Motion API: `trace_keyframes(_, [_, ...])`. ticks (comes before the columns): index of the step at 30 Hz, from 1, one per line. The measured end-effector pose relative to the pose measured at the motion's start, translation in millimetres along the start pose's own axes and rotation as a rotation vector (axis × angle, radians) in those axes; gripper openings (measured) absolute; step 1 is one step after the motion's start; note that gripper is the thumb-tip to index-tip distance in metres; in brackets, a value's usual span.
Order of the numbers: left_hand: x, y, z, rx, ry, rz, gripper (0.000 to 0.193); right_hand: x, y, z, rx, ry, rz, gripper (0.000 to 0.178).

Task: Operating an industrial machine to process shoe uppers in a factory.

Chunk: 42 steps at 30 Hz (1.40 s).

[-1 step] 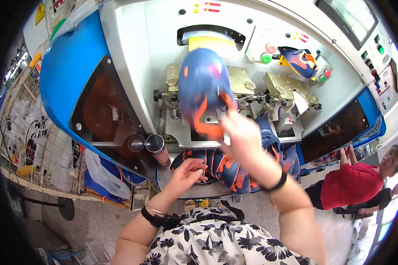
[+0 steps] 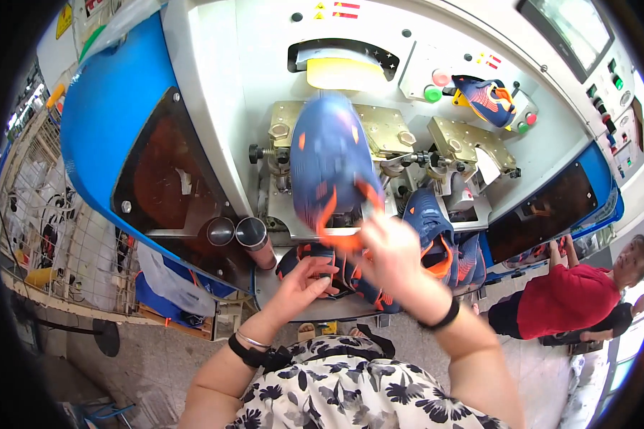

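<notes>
My right hand is closed on a navy shoe upper by its orange collar edge. The upper is held toe away from me, in front of the machine's brass-coloured clamp plates; motion blurs it a little. Lower down, my left hand has its fingers and thumb apart, with nothing seen in it. It is beside several navy and orange shoe uppers lying along the machine's front ledge; whether it touches them I cannot tell.
A yellow pad sits in the machine opening behind the clamps. Another upper rests at the right near push buttons. Two dark-topped cylinders stand left of the ledge. A wire rack is at far left, a person in red at right.
My right hand and the shoe upper have come slightly down toward me, baring more of the yellow pad. My left hand's fingers have spread a little.
</notes>
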<state>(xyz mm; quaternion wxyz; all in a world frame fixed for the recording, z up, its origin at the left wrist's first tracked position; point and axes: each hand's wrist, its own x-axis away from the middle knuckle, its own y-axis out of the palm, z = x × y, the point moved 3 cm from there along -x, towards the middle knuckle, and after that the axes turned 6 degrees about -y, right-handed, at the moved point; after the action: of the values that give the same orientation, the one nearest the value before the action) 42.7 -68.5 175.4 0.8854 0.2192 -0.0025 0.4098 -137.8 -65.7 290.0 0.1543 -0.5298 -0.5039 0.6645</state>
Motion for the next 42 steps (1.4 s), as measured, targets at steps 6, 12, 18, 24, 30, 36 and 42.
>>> trace_keyframes(6, [-10, 0, -26, 0.106, -0.142, -0.140, 0.049, 83, 24, -39, -0.151, 0.228, -0.077, 0.029])
trace_keyframes(12, [-33, 8, -12, 0.424, -0.163, -0.118, 0.036, 39, 13, -18, -0.138, 0.266, -0.060, 0.033])
trace_keyframes(18, [-47, 11, -6, 0.373, -0.166, -0.072, 0.034, -10, 19, -5, -0.032, 0.152, 0.004, 0.061])
trace_keyframes(24, [-52, 4, -8, 0.387, -0.159, 0.017, 0.031, -13, 45, 2, -0.096, 0.247, -0.072, 0.059])
trace_keyframes(30, [-59, -1, -6, 0.357, -0.137, 0.020, 0.030, -16, 51, 5, -0.080, 0.287, -0.023, 0.054])
trace_keyframes(36, [-61, 4, -3, 0.373, -0.143, 0.060, 0.030, -16, 55, 8, -0.073, 0.317, -0.025, 0.048])
trace_keyframes(42, [-61, 6, -3, 0.377, -0.129, 0.068, 0.029, -16, 54, 7, -0.048, 0.317, -0.020, 0.046])
